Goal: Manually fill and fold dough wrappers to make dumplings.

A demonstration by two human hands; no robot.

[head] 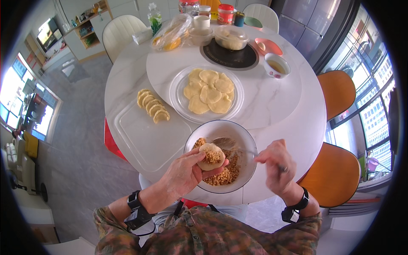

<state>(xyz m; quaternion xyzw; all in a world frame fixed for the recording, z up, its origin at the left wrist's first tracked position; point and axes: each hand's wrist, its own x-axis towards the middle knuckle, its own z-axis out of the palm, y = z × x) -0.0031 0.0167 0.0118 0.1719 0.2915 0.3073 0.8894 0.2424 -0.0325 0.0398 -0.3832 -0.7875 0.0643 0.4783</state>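
My left hand (188, 172) holds a round dough wrapper (208, 166) over the near-left part of a white enamel bowl (248, 172) with a dark rim. A mound of crumbly brown filling (212, 156) lies on the wrapper. More of this crumbly filling (226, 175) is in the bowl. To the right of the bowl, my right hand (279, 165) grips the handle of a metal spoon (224, 143), whose head is over the bowl's far side. Beyond the bowl, flat dough wrappers (210, 92) overlap on a clear round plate (177, 110).
Several folded dumplings (153, 106) form a row on a translucent board (143, 140) at left. A flowered bowl of liquid (276, 67) stands at the back right. Lidded tub (231, 40), bagged food (172, 33) and jars (225, 14) crowd the far side. Orange chairs (331, 175) flank the right edge.
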